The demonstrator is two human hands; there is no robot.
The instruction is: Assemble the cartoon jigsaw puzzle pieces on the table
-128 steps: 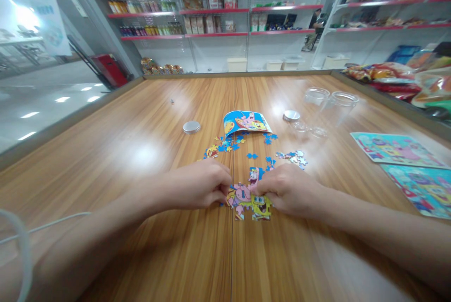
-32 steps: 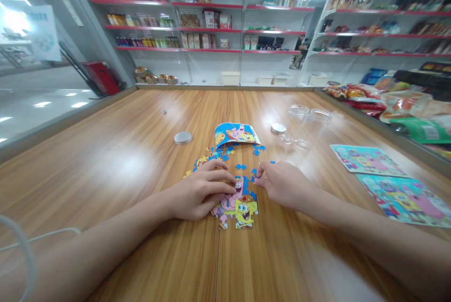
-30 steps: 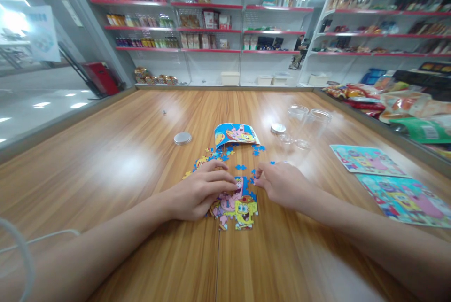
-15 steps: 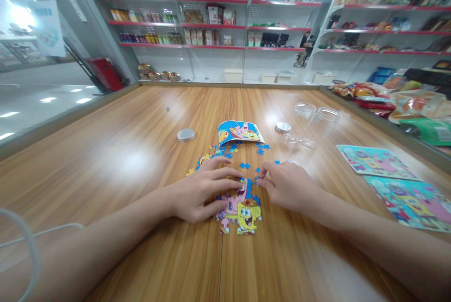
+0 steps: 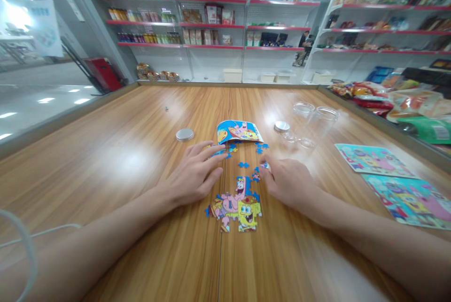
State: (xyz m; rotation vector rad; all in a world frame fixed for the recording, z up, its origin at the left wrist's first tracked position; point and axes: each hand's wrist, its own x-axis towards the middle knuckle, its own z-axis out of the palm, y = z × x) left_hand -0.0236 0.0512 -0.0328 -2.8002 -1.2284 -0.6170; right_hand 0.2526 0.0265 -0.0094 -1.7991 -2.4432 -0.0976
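Note:
My left hand [image 5: 192,173] is open, its fingers spread over loose jigsaw pieces [image 5: 230,149] and partly hiding them. Thumb and forefinger of my right hand [image 5: 287,177] pinch a small pale jigsaw piece [image 5: 266,166]. Below and between both hands lies a partly joined jigsaw [image 5: 243,203] with a pink starfish and a yellow sponge figure. Close to my right fingertips, a few loose pieces [image 5: 256,175] rest on the wood. Behind them a curved picture card [image 5: 239,131] shows the same figures.
Two clear jars [image 5: 322,126] stand at the right, beside a silver lid [image 5: 282,126]. Another lid [image 5: 185,135] lies left of the card. Two printed picture sheets [image 5: 380,158] lie far right, near packaged goods [image 5: 419,104]. A white cable [image 5: 30,250] loops at the left.
My left hand has moved up and left, off the joined jigsaw and onto the loose pieces, uncovering the jigsaw's left side. My right hand has shifted slightly; a pale piece now shows in its fingers.

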